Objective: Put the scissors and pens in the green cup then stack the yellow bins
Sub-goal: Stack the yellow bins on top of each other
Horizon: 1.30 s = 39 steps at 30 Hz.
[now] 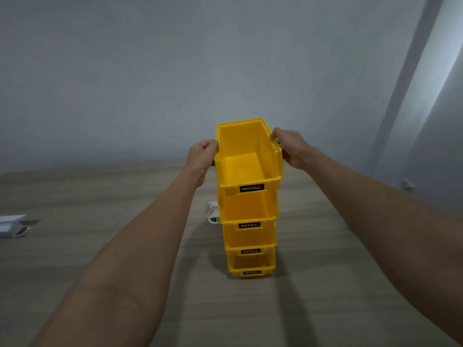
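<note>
**A:** Head view. What do your hands have?

**B:** Your left hand (pixel 203 156) grips the left rim of the top bin (pixel 248 159), fingers curled over the edge near the back corner. Your right hand (pixel 288 149) grips the right rim opposite, fingers hooked over the wall. Both forearms reach in from the lower corners of the view.

**A:** Position of that bin?

**B:** It sits uppermost on a stack of yellow bins (pixel 249 234), open front toward you. Count: four bins, one above another, each with a black label on its front lip. The top bin's label reads MATALL. The inside of the top bin shows only bare yellow floor. I cannot tell whether it is fully seated on the bin below or held just above it.

**A:** And the stack itself?

**B:** It stands upright on the wood-grain worktop (pixel 100 259), roughly centre, casting a shadow toward you.

**A:** Other items noted?

**B:** A small white object (pixel 213 211) lies just behind the stack on its left side, partly hidden by it; what it is I cannot tell. A white flat object (pixel 11 225) lies at the far left edge of the worktop, well apart from the stack. A plain grey wall (pixel 225 58) rises behind the worktop.
</note>
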Available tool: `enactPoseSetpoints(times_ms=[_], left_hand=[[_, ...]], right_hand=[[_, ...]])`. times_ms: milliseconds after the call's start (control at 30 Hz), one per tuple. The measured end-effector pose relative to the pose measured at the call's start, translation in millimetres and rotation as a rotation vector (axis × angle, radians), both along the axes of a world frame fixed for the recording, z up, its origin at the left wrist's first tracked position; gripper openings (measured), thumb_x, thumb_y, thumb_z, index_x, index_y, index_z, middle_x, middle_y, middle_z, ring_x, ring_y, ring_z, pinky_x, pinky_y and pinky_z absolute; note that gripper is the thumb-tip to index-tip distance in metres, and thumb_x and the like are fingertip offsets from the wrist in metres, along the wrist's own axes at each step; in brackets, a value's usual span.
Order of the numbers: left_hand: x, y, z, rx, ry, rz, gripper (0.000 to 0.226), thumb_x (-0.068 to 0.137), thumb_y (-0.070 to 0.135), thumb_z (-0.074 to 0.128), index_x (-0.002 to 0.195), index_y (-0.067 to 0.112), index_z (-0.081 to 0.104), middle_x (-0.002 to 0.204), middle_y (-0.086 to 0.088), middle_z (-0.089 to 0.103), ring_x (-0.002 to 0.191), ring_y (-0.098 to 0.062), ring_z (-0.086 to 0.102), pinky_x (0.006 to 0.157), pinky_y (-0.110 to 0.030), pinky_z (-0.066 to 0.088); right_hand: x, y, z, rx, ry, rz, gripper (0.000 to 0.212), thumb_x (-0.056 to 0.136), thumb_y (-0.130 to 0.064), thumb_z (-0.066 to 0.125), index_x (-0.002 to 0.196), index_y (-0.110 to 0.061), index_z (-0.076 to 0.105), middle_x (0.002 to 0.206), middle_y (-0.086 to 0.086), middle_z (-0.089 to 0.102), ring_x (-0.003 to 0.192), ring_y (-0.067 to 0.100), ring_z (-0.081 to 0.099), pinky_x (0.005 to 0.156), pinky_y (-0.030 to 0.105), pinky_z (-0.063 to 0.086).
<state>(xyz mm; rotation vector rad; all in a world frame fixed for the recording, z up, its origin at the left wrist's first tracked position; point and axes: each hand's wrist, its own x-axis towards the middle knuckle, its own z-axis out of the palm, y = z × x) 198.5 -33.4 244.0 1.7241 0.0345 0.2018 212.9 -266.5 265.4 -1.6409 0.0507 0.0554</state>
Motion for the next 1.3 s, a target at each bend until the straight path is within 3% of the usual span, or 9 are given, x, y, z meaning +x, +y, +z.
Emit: enactPoseSetpoints(times_ms=[333,633,800,867,967,1300], left_hand=[[-4.8,6.8,-5.0,-0.015,-0.02,0.005,0.023,0.092,0.017,0.053,0.071,0.019,0.062,0.07,0.002,0.057,0.066,-0.013,0.052,0.06,-0.028,0.048],[-8.9,5.0,-6.0,-0.043,-0.002,-0.015,0.018,0.094,0.019,0.052,0.082,0.017,0.066,0.082,-0.001,0.063,0.073,-0.015,0.058,0.064,-0.03,0.052],[-10.2,3.8,-9.0,-0.066,0.006,-0.02,0.018,0.096,0.022,0.051,0.092,0.017,0.067,0.089,-0.001,0.066,0.079,-0.018,0.061,0.067,-0.032,0.054],[-11.0,2.9,-9.2,-0.075,0.008,-0.028,0.019,0.096,0.023,0.05,0.089,0.02,0.068,0.088,0.0,0.067,0.079,-0.017,0.061,0.068,-0.032,0.054],[-10.8,3.1,-7.1,-0.064,0.005,-0.03,0.02,0.096,0.021,0.049,0.089,0.02,0.068,0.086,0.0,0.066,0.076,-0.017,0.059,0.066,-0.031,0.053],[-14.0,1.5,-7.5,-0.115,0.017,-0.034,0.027,0.099,0.022,0.047,0.083,0.028,0.067,0.085,0.001,0.069,0.077,-0.016,0.063,0.071,-0.034,0.056]], right_hand=[[-1.5,3.6,-8.3,-0.017,-0.02,0.043,0.012,0.092,-0.022,0.049,0.098,-0.013,0.045,0.079,0.01,0.044,0.064,0.019,0.045,0.056,0.031,0.041],[-3.2,5.3,-9.6,-0.048,-0.031,0.046,0.018,0.095,-0.025,0.045,0.079,-0.016,0.043,0.07,0.005,0.045,0.062,0.016,0.046,0.057,0.03,0.043],[-3.7,3.7,-10.4,-0.07,-0.044,0.091,0.017,0.1,-0.025,0.042,0.098,-0.01,0.05,0.073,0.006,0.05,0.064,0.016,0.051,0.056,0.027,0.049],[-3.2,3.3,-13.4,-0.049,-0.056,0.086,0.028,0.1,-0.025,0.041,0.107,-0.003,0.057,0.08,0.01,0.051,0.067,0.017,0.051,0.059,0.028,0.049],[-3.2,4.4,-17.4,-0.037,-0.058,0.059,0.045,0.101,-0.026,0.042,0.129,0.009,0.048,0.097,0.015,0.053,0.072,0.018,0.054,0.063,0.031,0.05],[-2.4,3.5,-16.6,-0.071,-0.065,0.078,0.047,0.101,-0.026,0.041,0.132,0.009,0.047,0.096,0.016,0.053,0.072,0.021,0.054,0.063,0.033,0.051]])
